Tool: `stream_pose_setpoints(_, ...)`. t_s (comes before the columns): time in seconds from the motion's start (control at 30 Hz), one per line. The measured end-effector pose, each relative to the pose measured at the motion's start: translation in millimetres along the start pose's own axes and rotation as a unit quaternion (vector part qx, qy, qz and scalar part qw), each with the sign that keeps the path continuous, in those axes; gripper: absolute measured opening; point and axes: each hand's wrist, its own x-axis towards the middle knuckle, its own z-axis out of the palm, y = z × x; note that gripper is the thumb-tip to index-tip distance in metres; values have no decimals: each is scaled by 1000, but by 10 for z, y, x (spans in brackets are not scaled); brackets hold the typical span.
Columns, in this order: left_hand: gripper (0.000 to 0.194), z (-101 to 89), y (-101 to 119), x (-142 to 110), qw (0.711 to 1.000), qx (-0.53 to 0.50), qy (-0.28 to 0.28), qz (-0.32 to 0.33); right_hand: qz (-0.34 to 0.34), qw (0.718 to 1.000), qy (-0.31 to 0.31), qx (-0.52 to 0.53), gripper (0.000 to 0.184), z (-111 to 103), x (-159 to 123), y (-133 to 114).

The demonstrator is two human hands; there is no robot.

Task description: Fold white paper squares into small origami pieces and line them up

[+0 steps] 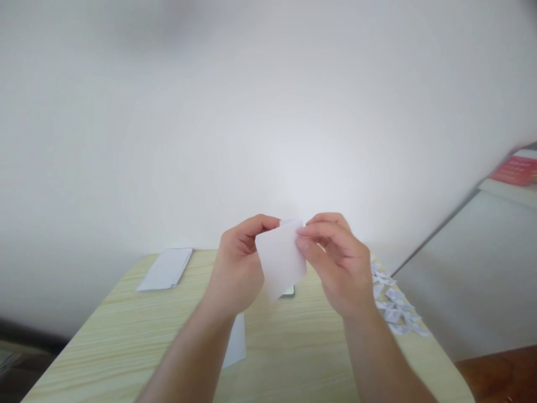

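A small piece of white paper [280, 260], folded or doubled at its top edge, is held up above the table between both hands. My left hand [241, 263] grips it from the left, its thumb and part of its fingers hidden behind the sheet. At the upper right corner, my right hand [338, 254] pinches the paper between thumb and fingertips. Beneath my left forearm lies another white sheet [237, 341], partly covered by the arm. A dark-edged flat object [288, 291] shows just behind the held paper, mostly hidden.
A stack of white paper [166, 270] lies at the table's back left. Several small folded white paper pieces [394, 310] are scattered along the right edge of the light wooden table [302, 358]. A white wall [268, 123] rises behind; a pale cabinet [482, 268] stands right.
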Motion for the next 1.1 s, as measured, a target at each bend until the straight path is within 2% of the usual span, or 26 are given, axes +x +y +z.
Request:
stream_pose_setpoints(0.1,25,15,23,-22,1000,-7,-13,-7,38,999,12,18,14,-1,-7,19)
stream_pose_setpoints(0.23,17,6,1,-67,998,61,16,26,62,997,5,40,28,-51,-2,-46)
stream_pose_setpoints(0.33,14,-13,-12,-97,993,111,31,31,55,996,-60,32,31,-109,6,-100)
stream_pose_setpoints(0.4,14,-33,-6,-103,991,122,33,34,58,989,-133,13,19,-147,9,-120)
stream_pose_setpoints(0.47,16,-57,7,-99,992,116,25,30,70,983,-172,1,9,-175,12,-133)
stream_pose_setpoints(0.6,19,-90,19,-79,997,71,-14,0,115,984,-132,11,19,-223,26,-160)
stream_pose_setpoints(0.67,20,-93,15,-70,998,60,-19,-8,133,982,-133,18,24,-263,40,-170)
stream_pose_setpoints(0.87,21,-117,-37,-37,998,67,-8,-7,101,975,-196,42,19,-410,45,-159)
stream_pose_setpoints(1.1,19,-146,-67,-16,995,98,22,13,48,967,-244,54,13,-456,52,-139)
